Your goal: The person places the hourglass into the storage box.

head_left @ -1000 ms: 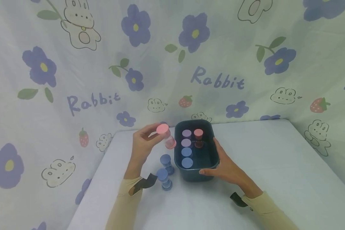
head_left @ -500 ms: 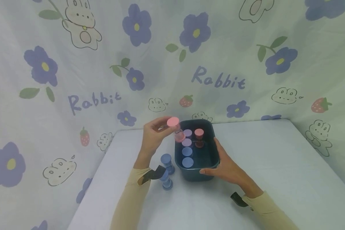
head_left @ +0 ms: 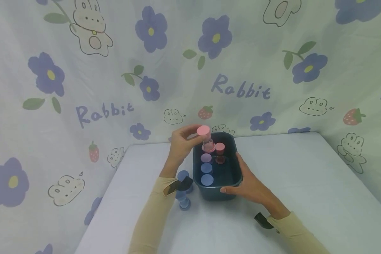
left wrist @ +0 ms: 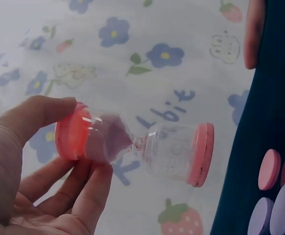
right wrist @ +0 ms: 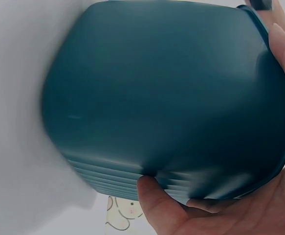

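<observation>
My left hand (head_left: 181,145) pinches a pink hourglass (head_left: 204,132) by one cap, thumb on one side and fingers on the other. The hourglass hangs tilted over the far left part of a dark teal bin (head_left: 217,193). In the left wrist view its pink sand (left wrist: 114,137) lies in the bulb near my fingers. My right hand (head_left: 252,184) holds the bin at its near right corner; the right wrist view has fingertips (right wrist: 152,196) against the ribbed wall. Inside the bin stand blue hourglasses (head_left: 206,168), a purple hourglass (head_left: 206,157) and a pink hourglass (head_left: 220,148).
Two blue hourglasses (head_left: 184,203) stand on the white table (head_left: 289,169) left of the bin, partly behind my left wrist strap. A cloth curtain (head_left: 184,70) printed with rabbits and flowers hangs behind the table.
My left hand has carried the pink hourglass rightward and slightly away, from beside the bin to over its far left part. My right hand and the bin have stayed put.
</observation>
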A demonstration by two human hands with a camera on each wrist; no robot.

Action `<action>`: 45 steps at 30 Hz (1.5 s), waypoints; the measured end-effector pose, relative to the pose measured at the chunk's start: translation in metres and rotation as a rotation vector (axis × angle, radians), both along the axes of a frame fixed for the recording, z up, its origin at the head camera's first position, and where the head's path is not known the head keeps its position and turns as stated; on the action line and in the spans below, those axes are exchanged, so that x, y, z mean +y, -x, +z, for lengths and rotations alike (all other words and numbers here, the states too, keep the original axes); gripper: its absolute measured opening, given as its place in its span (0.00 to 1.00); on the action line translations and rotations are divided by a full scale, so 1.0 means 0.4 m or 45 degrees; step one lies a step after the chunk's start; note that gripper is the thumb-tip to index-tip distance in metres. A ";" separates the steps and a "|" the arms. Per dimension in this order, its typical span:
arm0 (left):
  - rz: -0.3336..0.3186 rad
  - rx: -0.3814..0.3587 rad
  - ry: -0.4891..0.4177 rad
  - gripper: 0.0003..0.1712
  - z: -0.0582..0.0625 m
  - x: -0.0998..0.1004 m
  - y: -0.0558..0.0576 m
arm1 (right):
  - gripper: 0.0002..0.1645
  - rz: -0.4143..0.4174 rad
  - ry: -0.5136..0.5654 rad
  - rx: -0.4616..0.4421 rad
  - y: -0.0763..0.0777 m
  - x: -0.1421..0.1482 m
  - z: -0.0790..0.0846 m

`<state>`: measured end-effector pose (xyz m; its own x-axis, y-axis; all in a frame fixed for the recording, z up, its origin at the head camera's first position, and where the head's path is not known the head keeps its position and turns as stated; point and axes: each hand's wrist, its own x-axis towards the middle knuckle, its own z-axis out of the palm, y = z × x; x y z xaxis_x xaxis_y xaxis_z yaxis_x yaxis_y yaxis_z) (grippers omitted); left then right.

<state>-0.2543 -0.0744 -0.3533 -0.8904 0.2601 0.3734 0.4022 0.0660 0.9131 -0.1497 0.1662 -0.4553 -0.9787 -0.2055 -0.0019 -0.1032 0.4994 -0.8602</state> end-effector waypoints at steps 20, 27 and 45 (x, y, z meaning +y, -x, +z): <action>-0.051 -0.110 0.237 0.22 -0.059 0.066 0.048 | 0.81 0.018 0.001 0.002 -0.004 0.001 0.004; -0.034 -0.120 0.325 0.24 -0.058 0.078 0.052 | 0.82 0.011 -0.021 -0.007 -0.004 0.002 0.004; -0.100 -0.255 0.565 0.24 -0.071 0.113 0.063 | 0.80 0.033 0.028 -0.007 -0.002 0.007 0.003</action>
<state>-0.2794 -0.0292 -0.3818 -0.9047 0.4246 0.0351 0.2412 0.4426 0.8637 -0.1487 0.1690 -0.4541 -0.9730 -0.2310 -0.0025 -0.1111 0.4779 -0.8714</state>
